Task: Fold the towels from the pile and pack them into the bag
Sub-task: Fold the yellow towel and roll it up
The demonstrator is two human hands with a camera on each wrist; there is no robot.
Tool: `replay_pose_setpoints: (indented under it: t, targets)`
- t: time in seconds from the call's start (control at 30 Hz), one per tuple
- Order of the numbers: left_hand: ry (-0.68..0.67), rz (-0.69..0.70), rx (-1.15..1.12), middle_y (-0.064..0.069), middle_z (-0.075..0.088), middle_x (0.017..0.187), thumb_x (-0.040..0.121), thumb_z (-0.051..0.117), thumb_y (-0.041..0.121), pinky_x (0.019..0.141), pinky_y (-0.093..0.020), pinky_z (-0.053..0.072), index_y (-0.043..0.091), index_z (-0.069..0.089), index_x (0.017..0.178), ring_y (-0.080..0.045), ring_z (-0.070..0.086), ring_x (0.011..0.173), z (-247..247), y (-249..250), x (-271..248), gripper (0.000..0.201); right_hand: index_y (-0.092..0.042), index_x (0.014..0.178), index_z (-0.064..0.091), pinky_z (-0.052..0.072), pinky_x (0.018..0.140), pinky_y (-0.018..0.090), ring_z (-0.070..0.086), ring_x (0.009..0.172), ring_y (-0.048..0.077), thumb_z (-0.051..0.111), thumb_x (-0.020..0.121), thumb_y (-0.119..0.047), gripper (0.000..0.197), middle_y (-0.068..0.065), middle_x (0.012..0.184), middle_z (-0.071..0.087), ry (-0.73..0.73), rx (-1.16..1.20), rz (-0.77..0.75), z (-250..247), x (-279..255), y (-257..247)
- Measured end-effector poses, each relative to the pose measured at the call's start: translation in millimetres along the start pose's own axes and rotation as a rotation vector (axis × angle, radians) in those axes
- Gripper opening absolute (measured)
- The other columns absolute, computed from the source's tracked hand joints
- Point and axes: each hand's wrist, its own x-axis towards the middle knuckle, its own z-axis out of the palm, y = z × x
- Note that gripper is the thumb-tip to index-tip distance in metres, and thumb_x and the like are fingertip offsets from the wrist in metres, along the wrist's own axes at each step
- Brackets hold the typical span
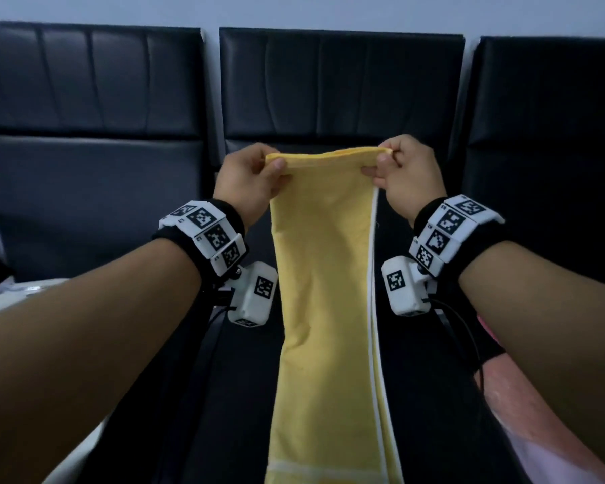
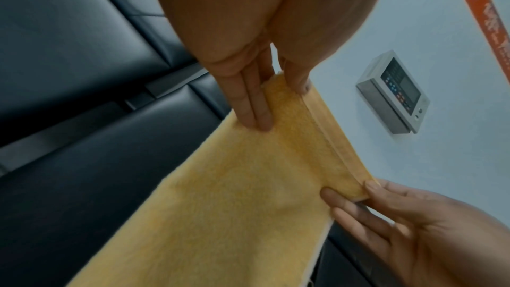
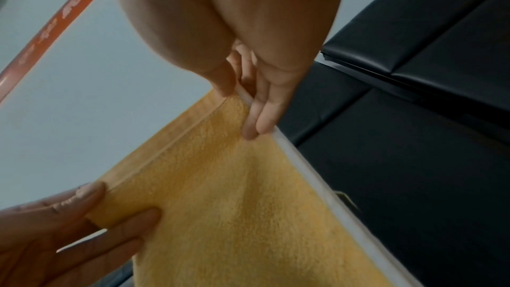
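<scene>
Towel (image 1: 323,274) hangs pinched at its top corners by left hand (image 1: 248,179) and right hand (image 1: 404,172).

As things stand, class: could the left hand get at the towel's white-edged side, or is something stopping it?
Probably not yet. The left hand is pinching one top corner of the yellow towel, and the white edge hangs on the far side, under the right hand. Nothing blocks the way; it would just have to let go first.

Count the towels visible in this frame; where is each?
1. The yellow towel hangs between the left hand and right hand, each pinching a top corner. The pile is not clearly in view, so others may be hidden.
</scene>
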Motion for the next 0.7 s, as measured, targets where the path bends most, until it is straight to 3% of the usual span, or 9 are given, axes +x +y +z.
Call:
replay_pose_setpoints:
  t: [0.1,0.33,0.53,0.7]
  targets:
    - [-0.041,-0.090,-0.029,-0.011,0.070,0.090,0.104,0.057,0.013,0.082,-0.041,0.062,0.014,0.063,0.087,-0.024,0.074,0.086,2.2,-14.6,-25.9,0.017,-0.033,0.087,0.060,0.059,0.090,0.046,0.074,0.091,0.017,0.052,0.100,-0.017,0.021,0.001,0.097,0.074,-0.050,-0.056,0.058,-3.4,-22.8,23.2]
    - [-0.099,-0.256,-0.027,-0.010,0.070,0.093,0.104,0.056,0.012,0.077,-0.038,0.064,0.012,0.063,0.090,-0.019,0.075,0.087,3.4,-37.4,-113.3,0.015,-0.034,0.084,0.064,0.059,0.089,0.049,0.074,0.089,0.017,0.055,0.091,-0.028,0.012,-0.004,0.086,0.076,-0.144,-0.075,0.176,-19.7,-113.9,53.8]
    - [-0.156,-0.278,0.015,-0.009,0.070,0.087,0.102,0.059,0.011,0.065,-0.032,0.064,0.006,0.065,0.096,-0.013,0.075,0.075,-3.4,-41.6,-179.6,0.010,-0.024,0.093,0.062,0.061,0.085,0.045,0.075,0.087,0.017,0.055,0.102,-0.011,0.017,0.004,0.093,0.073,-0.180,-0.029,0.209,-40.6,-189.9,48.9]
    - [-0.166,-0.255,0.068,-0.004,0.074,0.083,0.098,0.066,0.012,0.073,-0.031,0.062,0.011,0.067,0.089,-0.014,0.076,0.080,-10.8,-45.7,-211.1,0.009,-0.019,0.093,0.063,0.062,0.084,0.043,0.075,0.085,0.018,0.060,0.099,-0.008,0.012,0.007,0.093,0.072,-0.181,-0.016,0.220,-49.7,-229.6,43.8]
